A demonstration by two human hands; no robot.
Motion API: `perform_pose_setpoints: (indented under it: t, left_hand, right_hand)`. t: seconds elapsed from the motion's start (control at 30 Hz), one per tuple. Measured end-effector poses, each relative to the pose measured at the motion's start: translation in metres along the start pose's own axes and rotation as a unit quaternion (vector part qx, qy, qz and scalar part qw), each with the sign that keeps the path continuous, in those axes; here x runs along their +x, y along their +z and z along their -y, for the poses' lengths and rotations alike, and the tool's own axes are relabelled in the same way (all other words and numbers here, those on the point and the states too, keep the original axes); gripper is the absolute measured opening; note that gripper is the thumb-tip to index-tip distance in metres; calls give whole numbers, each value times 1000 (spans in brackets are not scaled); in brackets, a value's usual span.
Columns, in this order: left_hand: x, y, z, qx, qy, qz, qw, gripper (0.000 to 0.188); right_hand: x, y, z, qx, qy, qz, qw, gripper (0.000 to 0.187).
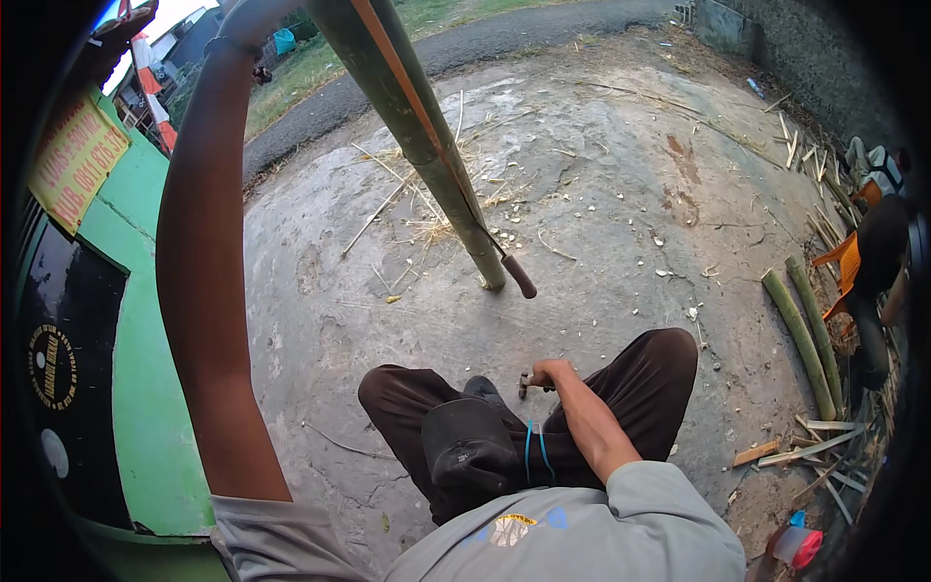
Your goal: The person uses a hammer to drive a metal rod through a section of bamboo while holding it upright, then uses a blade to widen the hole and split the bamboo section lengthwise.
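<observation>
A long green bamboo pole (pixel 427 145) slants from the top of the view down to the concrete ground in front of me. A thin orange-brown strip runs along it and ends in a dark handle (pixel 520 276) near its foot. My left arm is raised, and my left hand (pixel 257 17) curls against the pole at the top edge, partly cut off. My right hand (pixel 548 373) rests between my knees, closed on a small dark tool (pixel 525 384). I sit with legs in dark trousers (pixel 640 378) folded, a black cap (pixel 465 446) in my lap.
A green wall (pixel 145 369) with a yellow sign stands close on my left. Cut bamboo lengths (pixel 805 339) and split slivers lie at the right, where another person (pixel 878 252) sits by an orange chair. A red-capped bottle (pixel 797 545) stands at lower right. A road runs behind.
</observation>
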State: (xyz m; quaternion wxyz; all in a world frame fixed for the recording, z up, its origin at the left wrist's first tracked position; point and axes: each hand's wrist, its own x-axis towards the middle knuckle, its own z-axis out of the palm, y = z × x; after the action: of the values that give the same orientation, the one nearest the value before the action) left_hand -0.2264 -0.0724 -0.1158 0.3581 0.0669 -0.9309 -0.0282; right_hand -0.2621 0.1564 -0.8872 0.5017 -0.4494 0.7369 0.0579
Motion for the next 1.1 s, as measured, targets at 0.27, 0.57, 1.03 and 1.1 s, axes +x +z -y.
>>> perform_pose_setpoints:
  t: [0.27, 0.57, 1.03, 1.1]
  left_hand:
    - [-5, -1, 36, -101, 39, 10, 994, 35]
    - [3, -4, 63, -46, 127, -56, 989, 25]
    - [54, -13, 185, -239, 104, -83, 962, 20]
    - [-1, 24, 39, -68, 161, -77, 982, 19]
  right_hand:
    - [-39, -96, -11, 653, -84, -359, 661, 49]
    - [-99, -167, 35, 580, -295, -273, 708, 68]
    - [-50, -169, 97, 529, -357, -130, 759, 44]
    - [-61, -169, 62, 531, -309, -153, 774, 46]
